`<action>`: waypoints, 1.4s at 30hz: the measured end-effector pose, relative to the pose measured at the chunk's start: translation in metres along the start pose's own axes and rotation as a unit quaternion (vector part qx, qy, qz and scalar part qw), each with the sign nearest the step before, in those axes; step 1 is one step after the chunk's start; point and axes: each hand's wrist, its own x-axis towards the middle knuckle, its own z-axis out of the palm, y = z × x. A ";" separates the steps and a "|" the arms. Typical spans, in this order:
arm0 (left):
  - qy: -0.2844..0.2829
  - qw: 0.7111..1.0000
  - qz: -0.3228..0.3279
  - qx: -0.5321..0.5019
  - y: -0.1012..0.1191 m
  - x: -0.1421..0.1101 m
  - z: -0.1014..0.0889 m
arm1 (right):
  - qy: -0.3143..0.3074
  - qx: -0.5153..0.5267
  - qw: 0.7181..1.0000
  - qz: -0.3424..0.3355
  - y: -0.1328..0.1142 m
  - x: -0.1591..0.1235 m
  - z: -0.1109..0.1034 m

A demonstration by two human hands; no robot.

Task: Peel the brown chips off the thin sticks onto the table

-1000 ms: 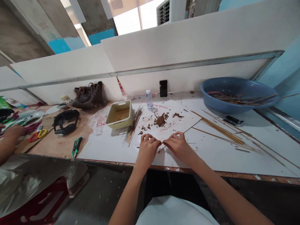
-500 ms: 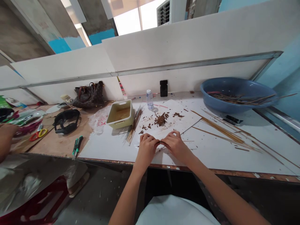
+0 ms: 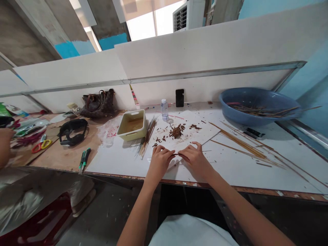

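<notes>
My left hand [image 3: 161, 160] and my right hand [image 3: 194, 158] meet above the white tabletop, fingertips a short gap apart. Both pinch a thin stick [image 3: 176, 154], whose brown middle shows between them; a fine end sticks out past my right hand. Just beyond my hands is a crumbly brown heap [image 3: 176, 132] with small brown pieces scattered round it. To the left, a bundle of thin dark sticks [image 3: 147, 138] leans by a pale yellow tub [image 3: 145, 127] of brownish liquid. Long tan sticks [image 3: 241, 141] lie to the right.
A blue basin [image 3: 258, 118] holding sticks stands at the back right. Behind the heap are a clear bottle [image 3: 164, 111] and a black phone [image 3: 179, 98]. Green-handled cutters [image 3: 84, 160], black goggles [image 3: 73, 133], scissors [image 3: 42, 144] and a handbag [image 3: 99, 106] lie leftward. Another person's hand [image 3: 5, 145] is far left.
My hands have drawn slightly apart, so more of the brown stick shows between the fingertips. The other person's hand at the far left has moved further left.
</notes>
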 end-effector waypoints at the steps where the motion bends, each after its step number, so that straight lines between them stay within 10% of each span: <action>1: -0.004 1.000 -0.020 0.011 0.002 0.000 0.004 | -0.008 0.001 1.000 0.004 0.003 0.001 0.001; 7: -0.030 0.981 -0.167 0.092 0.021 -0.004 0.035 | -0.052 -0.013 0.999 0.009 0.021 0.004 0.017; 20: -0.124 0.977 -0.072 0.159 0.026 -0.018 0.046 | -0.141 -0.081 0.976 0.142 -0.046 -0.015 0.033; 32: -0.161 0.970 -0.112 0.146 0.021 -0.001 0.055 | -0.212 -0.062 0.953 0.206 -0.028 0.006 0.037; 42: -0.135 0.974 -0.084 0.162 0.029 -0.026 0.048 | -0.156 -0.061 0.972 0.163 -0.042 -0.019 0.036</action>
